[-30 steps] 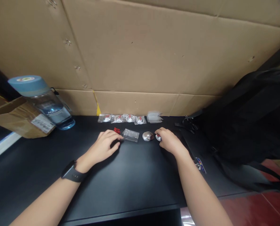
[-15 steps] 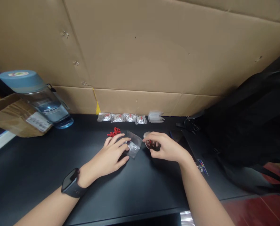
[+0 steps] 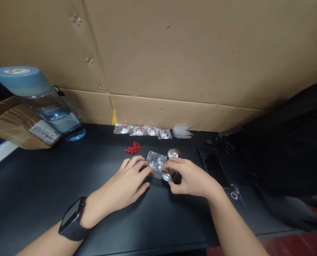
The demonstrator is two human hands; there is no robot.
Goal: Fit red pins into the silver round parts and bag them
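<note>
My right hand grips a shiny silver domed disc with a red cord on it, held between thumb and fingers just above the desk. Beside it, a small clear plastic bag lies crinkled on the black surface. My left hand, its fingers apart and thumb stretched out, rests with its fingertips at the lower left edge of that bag. Just behind my right hand is another silver disc, partly covered by the fingers. A small pile of red cords lies beyond my left hand.
Several bagged silver discs line the cardboard wall, with a stack of clear bags at their right. A water bottle and paper bag stand left. A phone, keyring and black bag are right.
My right hand has brought the silver disc toward me, uncovering the other disc behind it. The plastic bag has turned, and my left fingers have shifted to its lower edge. The view has shifted slightly.
</note>
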